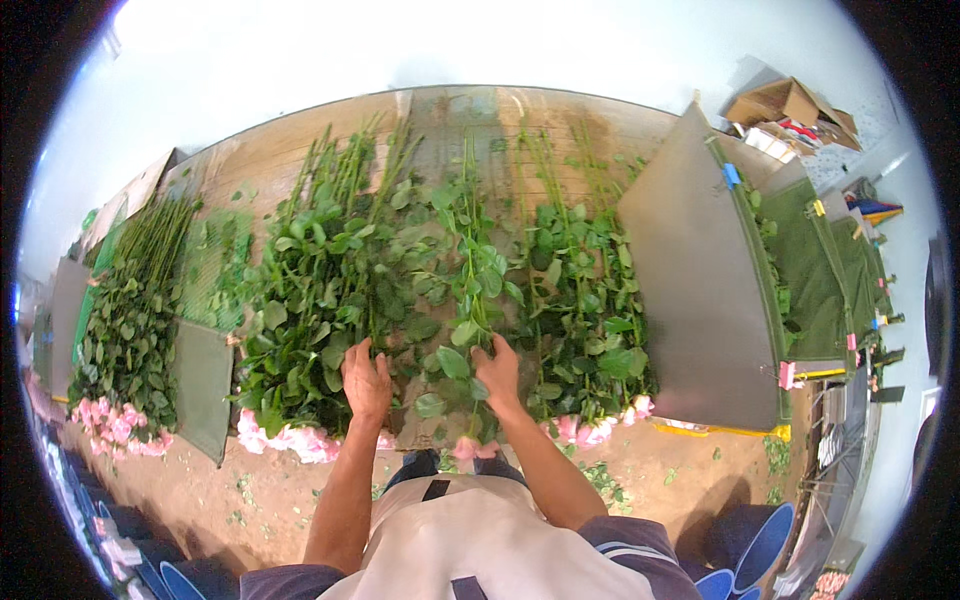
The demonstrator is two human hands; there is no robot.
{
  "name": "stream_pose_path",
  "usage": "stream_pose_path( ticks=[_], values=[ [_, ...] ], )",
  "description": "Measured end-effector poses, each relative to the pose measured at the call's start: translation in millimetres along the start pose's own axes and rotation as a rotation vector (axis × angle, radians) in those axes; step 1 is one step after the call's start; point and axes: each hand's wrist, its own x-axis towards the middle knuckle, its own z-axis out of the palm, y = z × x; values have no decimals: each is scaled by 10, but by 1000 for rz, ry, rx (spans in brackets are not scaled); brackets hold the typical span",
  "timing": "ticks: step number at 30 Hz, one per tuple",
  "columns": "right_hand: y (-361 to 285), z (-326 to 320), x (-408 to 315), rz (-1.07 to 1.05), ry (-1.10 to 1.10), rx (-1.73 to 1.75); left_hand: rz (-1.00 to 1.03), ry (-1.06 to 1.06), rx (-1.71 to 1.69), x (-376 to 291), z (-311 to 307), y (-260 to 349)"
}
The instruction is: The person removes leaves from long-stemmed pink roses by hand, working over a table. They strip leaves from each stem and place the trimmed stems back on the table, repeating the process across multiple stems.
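Long-stemmed pink roses lie on a wooden table, blooms towards me over its near edge. My right hand (498,373) has its fingers on the stems of a few roses (472,277) in the middle; their blooms hang below it. My left hand (367,381) is at the right side of a thick leafy pile of roses (307,300), fingertips among the leaves; whether it grips a stem is hidden. Another group of roses (585,300) lies just right of my right hand. At the far left lies a further bundle of roses (131,322).
A grey-green divider panel (705,277) stands at the right, with more green panels (810,277) behind it. A smaller panel (202,390) and green mesh (214,270) are at the left. Blue buckets (765,547) stand on the floor. An open cardboard box (787,105) is at the back right.
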Motion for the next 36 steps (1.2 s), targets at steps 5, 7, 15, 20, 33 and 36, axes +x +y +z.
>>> stream_pose_path(
  ticks=[5,7,15,20,33,36],
  values=[
    [228,421,224,146,-77,-196,-157,-305,124,154,138,35],
    [290,449,243,98,-87,-203,-167,-326,145,228,144,66],
    [429,421,235,87,-60,-129,191,205,234,516,-350,-232],
    [473,475,236,-216,49,-328,-120,-247,372,827,-374,-321],
    [423,468,191,8,-60,-51,-371,-521,-537,1504,-1222,-504],
    [538,453,227,39,-88,-89,-433,-548,-860,1423,-1419,-400]
  ],
)
